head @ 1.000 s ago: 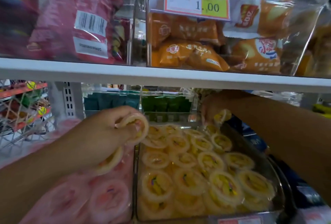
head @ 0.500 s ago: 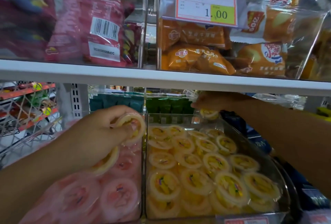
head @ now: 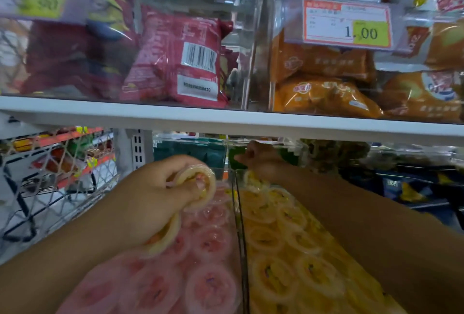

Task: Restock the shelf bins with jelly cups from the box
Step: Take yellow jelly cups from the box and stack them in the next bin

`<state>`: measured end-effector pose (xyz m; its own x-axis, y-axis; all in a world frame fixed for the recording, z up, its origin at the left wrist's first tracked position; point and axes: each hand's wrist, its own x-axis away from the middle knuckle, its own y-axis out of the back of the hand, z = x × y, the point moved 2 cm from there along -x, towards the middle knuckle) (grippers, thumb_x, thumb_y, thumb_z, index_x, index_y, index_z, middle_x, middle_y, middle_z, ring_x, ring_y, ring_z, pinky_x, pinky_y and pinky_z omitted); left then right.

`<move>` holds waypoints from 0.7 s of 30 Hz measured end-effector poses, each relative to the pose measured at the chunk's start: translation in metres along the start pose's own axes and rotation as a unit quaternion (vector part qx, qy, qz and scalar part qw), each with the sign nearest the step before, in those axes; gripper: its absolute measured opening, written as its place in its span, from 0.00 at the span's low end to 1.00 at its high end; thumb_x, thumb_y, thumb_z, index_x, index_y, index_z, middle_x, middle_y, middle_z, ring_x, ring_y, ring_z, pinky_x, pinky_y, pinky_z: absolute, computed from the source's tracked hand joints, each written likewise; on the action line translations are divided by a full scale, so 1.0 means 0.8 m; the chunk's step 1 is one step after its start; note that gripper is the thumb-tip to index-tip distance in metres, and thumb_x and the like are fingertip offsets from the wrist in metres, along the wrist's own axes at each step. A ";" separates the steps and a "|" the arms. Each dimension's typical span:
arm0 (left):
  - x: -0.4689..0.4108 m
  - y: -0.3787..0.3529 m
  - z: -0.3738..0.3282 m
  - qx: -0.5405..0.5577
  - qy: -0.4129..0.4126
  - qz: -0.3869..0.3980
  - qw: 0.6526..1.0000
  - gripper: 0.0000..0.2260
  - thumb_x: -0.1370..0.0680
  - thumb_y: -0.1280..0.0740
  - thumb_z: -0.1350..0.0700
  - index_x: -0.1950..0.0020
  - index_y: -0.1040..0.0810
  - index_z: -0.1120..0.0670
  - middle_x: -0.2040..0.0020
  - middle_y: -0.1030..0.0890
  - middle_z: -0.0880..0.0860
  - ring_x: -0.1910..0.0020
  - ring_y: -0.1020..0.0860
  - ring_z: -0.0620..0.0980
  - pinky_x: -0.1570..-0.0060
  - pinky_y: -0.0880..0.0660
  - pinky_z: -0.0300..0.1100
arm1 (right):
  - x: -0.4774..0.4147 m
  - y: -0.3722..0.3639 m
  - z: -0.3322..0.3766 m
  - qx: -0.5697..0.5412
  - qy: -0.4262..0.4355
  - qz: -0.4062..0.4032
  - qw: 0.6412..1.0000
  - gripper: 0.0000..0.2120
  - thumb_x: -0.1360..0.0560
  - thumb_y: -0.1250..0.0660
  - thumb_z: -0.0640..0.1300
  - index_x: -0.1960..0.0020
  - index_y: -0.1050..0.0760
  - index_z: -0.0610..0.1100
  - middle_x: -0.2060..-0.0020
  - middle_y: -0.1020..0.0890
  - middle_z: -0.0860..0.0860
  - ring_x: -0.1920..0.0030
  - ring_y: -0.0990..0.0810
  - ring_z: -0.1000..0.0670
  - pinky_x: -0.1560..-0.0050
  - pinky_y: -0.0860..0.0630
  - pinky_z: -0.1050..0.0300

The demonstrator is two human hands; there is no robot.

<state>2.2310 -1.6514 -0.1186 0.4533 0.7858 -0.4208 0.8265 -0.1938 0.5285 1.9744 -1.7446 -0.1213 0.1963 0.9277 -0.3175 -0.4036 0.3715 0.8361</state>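
Head view: right hand (head: 261,160) had pushed deeper toward rear of yellow-cup bin (head: 242,238) since half second before; cup it carried then no longer seen in fingers, likely dropped at back; its grip hidden, cannot tell; left hand (head: 155,195) stayed beside it over pink cups (head: 208,238), fingers curled round two yellow jelly cups (head: 200,183), awaiting transfer rightward.
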 end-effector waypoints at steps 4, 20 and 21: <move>0.005 0.013 0.010 -0.002 0.016 -0.002 1.000 0.08 0.23 0.34 0.48 0.52 0.22 0.33 0.61 0.17 0.42 0.69 0.20 0.43 0.58 0.25 0.47 | 0.008 0.022 -0.006 -0.130 0.030 0.072 0.988 0.01 0.22 0.33 0.44 0.52 0.24 0.46 0.59 0.21 0.50 0.58 0.22 0.51 0.58 0.27 0.59; 0.028 0.006 0.012 -0.014 0.024 0.026 0.999 0.10 0.22 0.35 0.48 0.50 0.24 0.31 0.60 0.16 0.46 0.65 0.17 0.54 0.56 0.22 0.54 | 0.043 0.004 -0.046 0.033 0.051 0.078 0.995 0.11 0.27 0.29 0.39 0.52 0.25 0.54 0.53 0.24 0.53 0.50 0.22 0.51 0.49 0.22 0.57; 0.029 0.006 0.012 -0.014 0.024 0.027 0.999 0.09 0.22 0.35 0.49 0.50 0.24 0.31 0.60 0.16 0.47 0.66 0.18 0.55 0.57 0.22 0.54 | 0.042 0.005 -0.043 0.036 0.045 0.073 0.996 0.11 0.26 0.30 0.38 0.50 0.25 0.52 0.54 0.24 0.53 0.51 0.23 0.52 0.53 0.23 0.61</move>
<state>2.2488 -1.6400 -0.1328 0.4800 0.8023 -0.3548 0.7914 -0.2214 0.5699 1.9485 -1.7107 -0.1441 0.0581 0.9724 -0.2259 -0.3557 0.2315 0.9055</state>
